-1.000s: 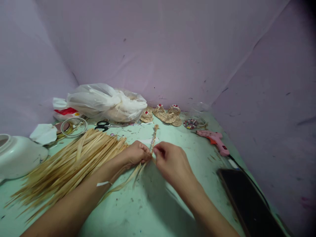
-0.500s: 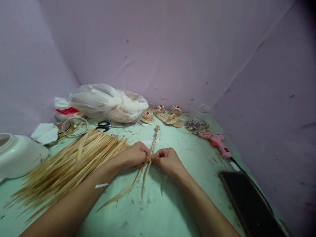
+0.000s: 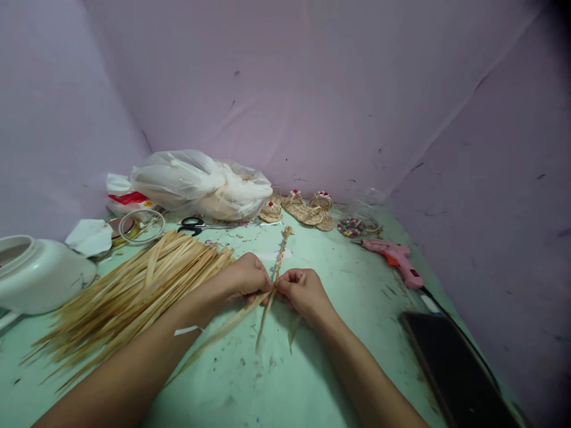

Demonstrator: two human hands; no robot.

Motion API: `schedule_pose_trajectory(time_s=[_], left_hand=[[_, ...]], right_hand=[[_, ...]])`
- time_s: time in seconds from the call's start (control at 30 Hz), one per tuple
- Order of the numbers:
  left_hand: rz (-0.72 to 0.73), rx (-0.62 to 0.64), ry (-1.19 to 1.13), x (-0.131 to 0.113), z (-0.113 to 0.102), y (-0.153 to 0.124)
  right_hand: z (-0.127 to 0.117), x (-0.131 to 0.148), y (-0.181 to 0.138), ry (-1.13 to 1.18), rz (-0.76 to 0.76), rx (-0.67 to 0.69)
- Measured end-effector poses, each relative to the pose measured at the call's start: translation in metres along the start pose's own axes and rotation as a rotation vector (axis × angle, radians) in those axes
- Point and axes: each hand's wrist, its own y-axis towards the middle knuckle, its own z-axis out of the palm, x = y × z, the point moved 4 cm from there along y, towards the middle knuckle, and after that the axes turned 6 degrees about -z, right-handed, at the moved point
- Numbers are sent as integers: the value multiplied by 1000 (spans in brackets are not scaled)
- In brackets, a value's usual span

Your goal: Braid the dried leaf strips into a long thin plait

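Observation:
A thin braid of dried straw-coloured strips [image 3: 282, 254] runs away from me across the green tabletop, its knotted end farthest off. At its near end my left hand [image 3: 250, 278] is closed, fingers pinching the strips. My right hand [image 3: 303, 291] meets it from the other side, thumb and forefinger pinched on the same spot. Loose strips [image 3: 223, 329] trail from the pinch toward me, one long one to the left and shorter ones below and under my right hand. Left of my hands lies a thick bundle of dried strips [image 3: 143, 291].
Behind are a tied plastic bag [image 3: 191, 184], black-handled scissors [image 3: 191, 226] and small woven pieces with red beads [image 3: 303, 209]. On the right lie a pink glue gun [image 3: 395, 258] and a dark phone-like slab [image 3: 455, 368]. A white jar [image 3: 49, 276] lies at far left.
The long left strip has shifted and now crosses over at my left fingers, stretching farther toward me. Both hands stay pinched at the braid's end. The view has turned slightly left.

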Motion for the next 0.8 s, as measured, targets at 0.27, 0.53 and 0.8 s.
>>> schedule_pose_trajectory(time_s=[0.27,0.53,0.8], left_hand=[[43,16,-91,-10,-2,-9],[-58,65,-224,-2,9,0],[-93,243,-427,-1,23,0]], right_hand=[[-1,8,-4,178,98,71],[-4,6,-3,218,120,50],[-5,6,-3,251,135,62]])
